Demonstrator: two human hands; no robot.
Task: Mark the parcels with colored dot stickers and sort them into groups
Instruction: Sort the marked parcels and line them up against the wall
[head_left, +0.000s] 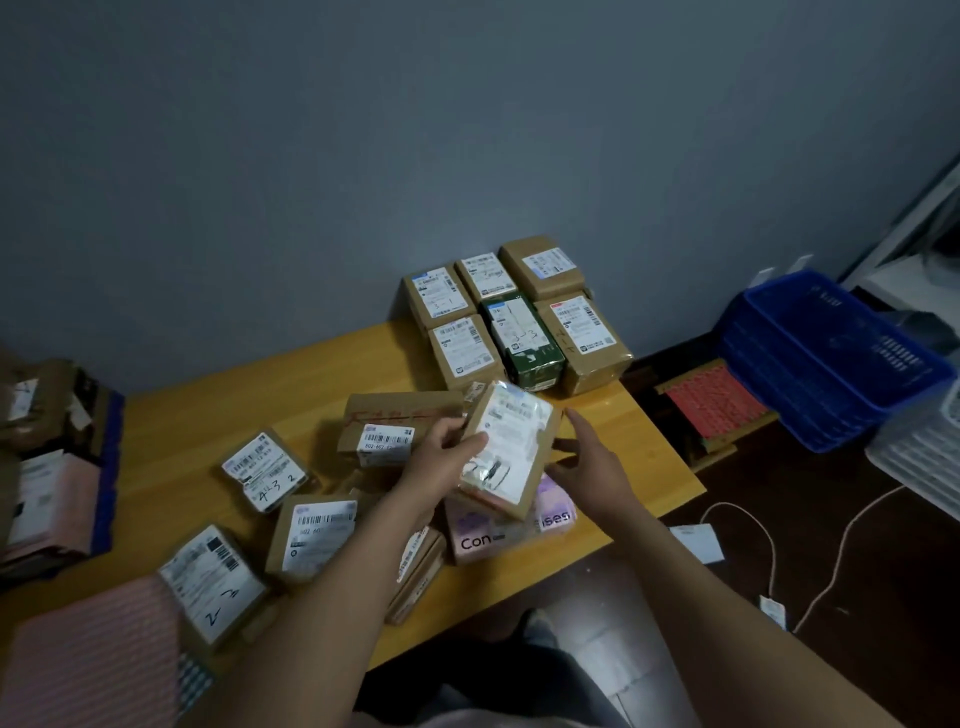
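Tabletop: L hand round parcel

we can't read the held parcel: its label is blurred and washed out by glare. the left hand grips its edge, fingertips hidden behind it. the pink box beneath is half covered, print cut to "con" and "ises". a brown parcel lies mostly under the left forearm. the stack at the left edge is cropped. labels on the far parcels are too small to read.
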